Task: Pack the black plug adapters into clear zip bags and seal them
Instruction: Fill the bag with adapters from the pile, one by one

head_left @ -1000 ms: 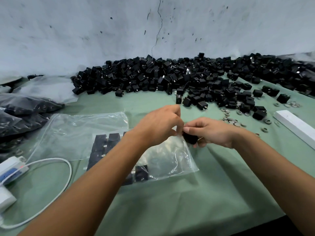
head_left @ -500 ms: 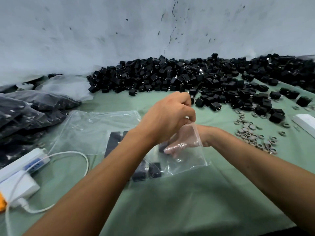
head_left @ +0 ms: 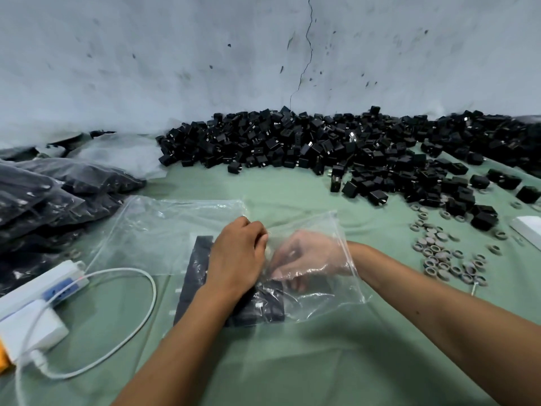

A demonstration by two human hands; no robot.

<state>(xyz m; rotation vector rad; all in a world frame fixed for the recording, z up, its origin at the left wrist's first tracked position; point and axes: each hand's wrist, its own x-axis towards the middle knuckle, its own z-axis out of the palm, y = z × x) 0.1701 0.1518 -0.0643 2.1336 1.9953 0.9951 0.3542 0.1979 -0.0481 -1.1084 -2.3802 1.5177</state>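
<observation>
A clear bag (head_left: 322, 291) lies on the green cloth (head_left: 292, 361) in front of the person, its mouth toward the right. The left hand (head_left: 237, 259) sits on top of the bag, fingers curled and pinching the plastic near its upper edge. The right hand (head_left: 310, 256) is inside the bag up to the wrist and shows through the film, fingers bent down toward the adapters (head_left: 263, 306) lined up in rows within; whether it holds one I cannot tell. A second bag (head_left: 164, 230), flat, lies just behind and to the left. A big pile (head_left: 322, 142) of loose black adapters runs along the wall (head_left: 205, 54) at the back. Filled bags (head_left: 44, 200) are stacked at far left, with a white power strip (head_left: 44, 285) and its cable (head_left: 140, 323) in front of them. Grey rings (head_left: 439, 253) are scattered to the right, near a white bar (head_left: 527, 230).
</observation>
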